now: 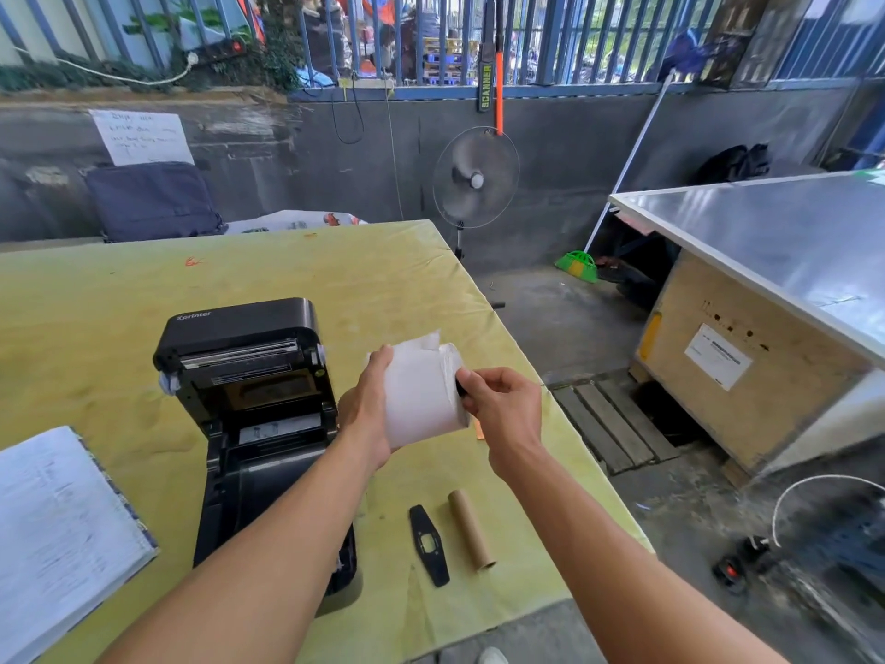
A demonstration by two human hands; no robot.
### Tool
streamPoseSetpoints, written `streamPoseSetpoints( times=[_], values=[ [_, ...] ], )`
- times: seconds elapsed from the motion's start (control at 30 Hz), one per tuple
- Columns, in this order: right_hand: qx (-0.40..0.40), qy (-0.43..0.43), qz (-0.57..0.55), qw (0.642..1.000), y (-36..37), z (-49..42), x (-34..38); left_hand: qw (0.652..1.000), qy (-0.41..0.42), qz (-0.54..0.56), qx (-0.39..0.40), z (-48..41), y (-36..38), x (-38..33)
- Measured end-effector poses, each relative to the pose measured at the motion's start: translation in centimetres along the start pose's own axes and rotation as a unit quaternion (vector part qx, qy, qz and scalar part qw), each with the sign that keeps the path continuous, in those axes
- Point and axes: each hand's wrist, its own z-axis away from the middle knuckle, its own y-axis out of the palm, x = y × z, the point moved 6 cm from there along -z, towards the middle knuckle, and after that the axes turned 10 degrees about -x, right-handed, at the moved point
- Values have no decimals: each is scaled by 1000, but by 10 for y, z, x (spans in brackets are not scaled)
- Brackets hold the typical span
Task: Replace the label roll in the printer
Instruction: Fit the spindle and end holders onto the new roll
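Observation:
A black label printer [249, 385] stands on the yellow-green table [119, 299] with its lid raised and its roll bay showing. Just right of it, above the table, my left hand [366, 409] grips the left side of a white label roll [421, 393]. My right hand [503, 404] is at the roll's right end, fingers pinched on a small black piece [460, 388] at the core. A brown cardboard core [470, 529] and a flat black plastic holder part [428, 543] lie on the table near the front edge.
An open notebook [57, 534] lies at the table's left front. A dark bag [153, 201] sits behind the table. A standing fan [475, 177] is beyond the far corner. At the right stand a metal-topped wooden crate [747, 357] and a floor pallet [613, 424].

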Motion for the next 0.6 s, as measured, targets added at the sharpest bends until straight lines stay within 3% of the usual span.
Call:
streamPoseSetpoints(
  times=[0.37, 0.6],
  values=[
    [35, 75, 5, 997, -14, -44, -48, 998, -25, -48, 17, -30, 17, 39],
    [60, 91, 3, 994, -8, -69, -60, 999, -20, -11, -42, -42, 26, 47]
  ],
)
